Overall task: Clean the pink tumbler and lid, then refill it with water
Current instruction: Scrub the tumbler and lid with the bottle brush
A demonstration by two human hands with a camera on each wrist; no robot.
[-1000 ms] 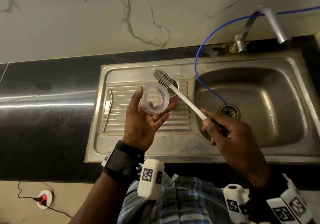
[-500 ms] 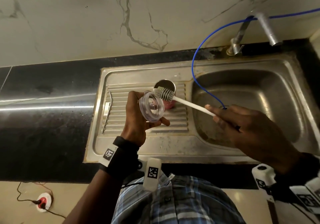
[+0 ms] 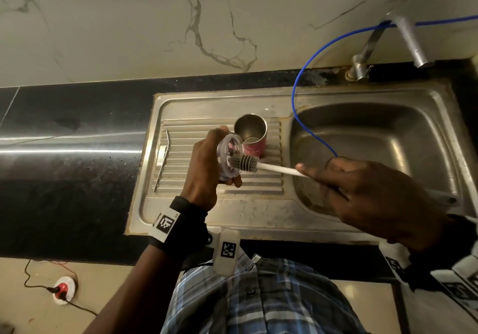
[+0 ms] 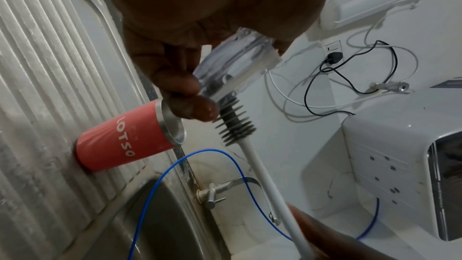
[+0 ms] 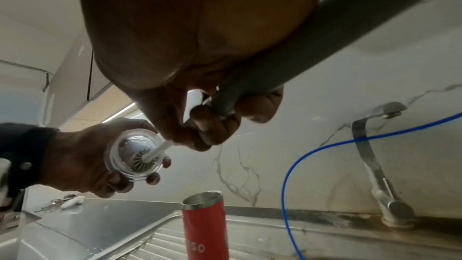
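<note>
My left hand (image 3: 207, 163) holds the clear plastic lid (image 3: 229, 156) above the drainboard, its open side turned toward the right. My right hand (image 3: 362, 191) grips the long bottle brush (image 3: 274, 169) by its grey handle. The grey bristle head (image 3: 243, 163) is pushed into the lid (image 5: 135, 155). The pink tumbler (image 3: 252, 137) stands upright and uncovered on the drainboard just behind the lid, showing its steel inside. In the left wrist view the tumbler (image 4: 125, 137) shows white lettering, and the lid (image 4: 235, 66) sits in my fingertips with the brush (image 4: 235, 126) below it.
The steel sink (image 3: 375, 157) lies to the right with a tap (image 3: 406, 41) behind it. A thin blue hose (image 3: 300, 82) loops from the wall into the basin. A bent metal straw (image 3: 161, 163) lies on the left of the drainboard (image 3: 181, 157). Black counter (image 3: 72, 131) extends left.
The brush head swung from behind the lid down into the lid's open side. My left hand turned the lid to face the right. My right hand moved right along the handle.
</note>
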